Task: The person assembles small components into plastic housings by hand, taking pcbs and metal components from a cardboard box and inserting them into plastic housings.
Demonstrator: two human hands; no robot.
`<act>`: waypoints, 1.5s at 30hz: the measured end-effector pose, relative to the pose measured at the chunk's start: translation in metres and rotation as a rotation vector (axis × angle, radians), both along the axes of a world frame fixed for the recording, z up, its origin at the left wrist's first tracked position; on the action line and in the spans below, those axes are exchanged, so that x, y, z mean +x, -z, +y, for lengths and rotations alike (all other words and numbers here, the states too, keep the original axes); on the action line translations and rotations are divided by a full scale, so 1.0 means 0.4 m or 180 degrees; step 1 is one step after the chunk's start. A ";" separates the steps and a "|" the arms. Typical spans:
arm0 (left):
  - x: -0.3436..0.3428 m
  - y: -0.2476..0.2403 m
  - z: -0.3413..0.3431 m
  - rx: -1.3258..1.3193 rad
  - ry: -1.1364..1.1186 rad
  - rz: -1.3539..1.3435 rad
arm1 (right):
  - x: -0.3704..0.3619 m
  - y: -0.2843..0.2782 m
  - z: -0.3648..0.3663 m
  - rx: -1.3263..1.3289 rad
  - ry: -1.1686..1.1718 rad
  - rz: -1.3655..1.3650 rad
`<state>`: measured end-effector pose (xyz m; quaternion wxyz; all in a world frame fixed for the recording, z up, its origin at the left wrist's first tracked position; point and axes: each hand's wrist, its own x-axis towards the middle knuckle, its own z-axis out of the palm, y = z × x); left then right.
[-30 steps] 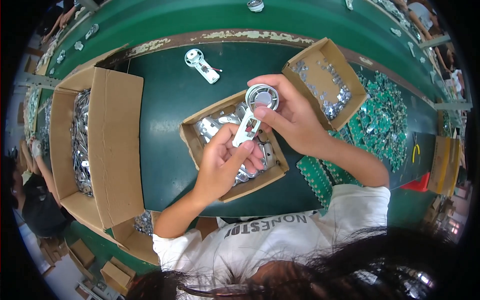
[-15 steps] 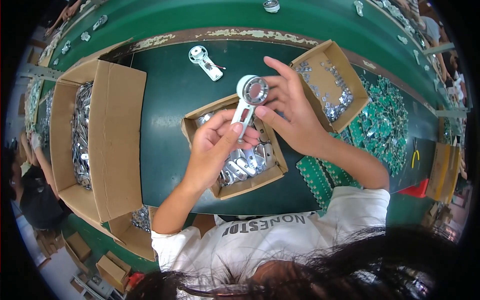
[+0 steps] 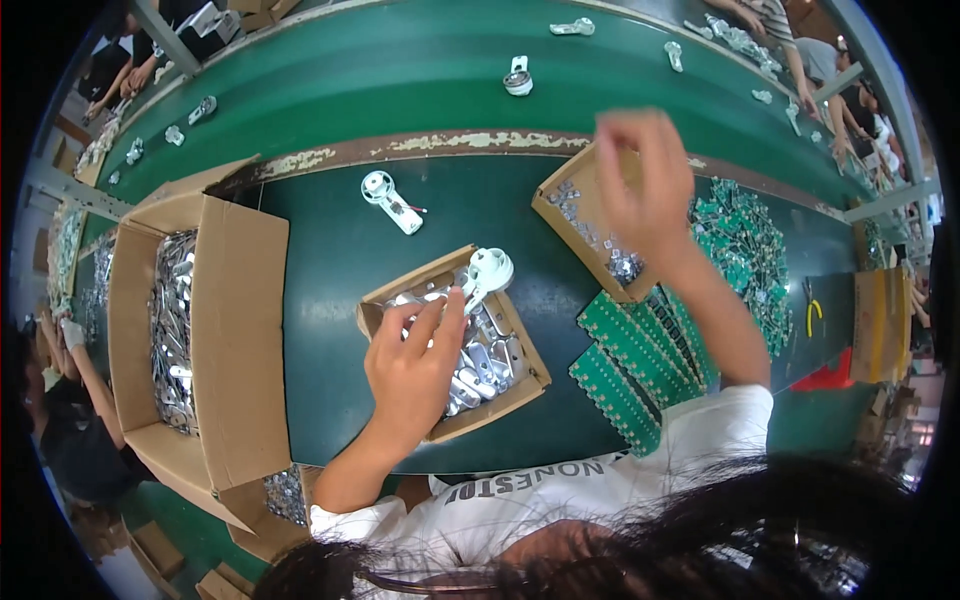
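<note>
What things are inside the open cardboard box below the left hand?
Many shiny silver pieces lie in the box. The left hand and the pale round-headed part it holds hide some contents; what is beneath them cannot be seen.

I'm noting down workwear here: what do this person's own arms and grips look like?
The left grip and right grip are bare hands without gloves; the right one is blurred. Loose white short sleeves end near the elbows, leaving both forearms uncovered, with no watch or band visible.
</note>
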<state>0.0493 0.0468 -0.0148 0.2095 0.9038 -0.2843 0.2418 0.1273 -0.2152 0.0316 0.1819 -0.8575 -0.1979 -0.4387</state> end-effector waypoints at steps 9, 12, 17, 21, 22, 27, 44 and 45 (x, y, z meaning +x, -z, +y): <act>0.007 -0.012 0.016 0.0218 -0.0014 -0.0170 | 0.502 0.195 -0.094 -0.0775 0.0634 0.3063; 0.003 -0.007 0.031 0.0162 -0.0146 0.0097 | 0.436 0.183 -0.023 0.0003 -0.0243 0.2127; -0.014 -0.046 0.052 0.0322 -0.0199 0.0224 | 0.076 0.020 0.109 -0.1338 -0.0095 0.1714; -0.028 -0.096 0.068 0.0383 -0.0397 0.0208 | -0.047 0.082 0.108 -0.2100 -0.0123 0.1082; -0.044 -0.115 0.076 0.0464 -0.0568 0.0175 | -0.062 0.089 0.108 -0.2033 -0.0256 0.1110; -0.135 -0.087 0.197 0.0750 -0.1592 0.0026 | -0.157 0.037 0.097 -0.0836 -0.0403 0.0898; -0.139 -0.015 0.136 -0.0629 -0.0668 0.0266 | -0.156 0.115 0.204 -0.1938 -0.2475 0.1785; -0.119 -0.030 0.116 -0.0560 -0.0488 0.0464 | -0.159 0.114 0.212 -0.1864 -0.2508 0.1835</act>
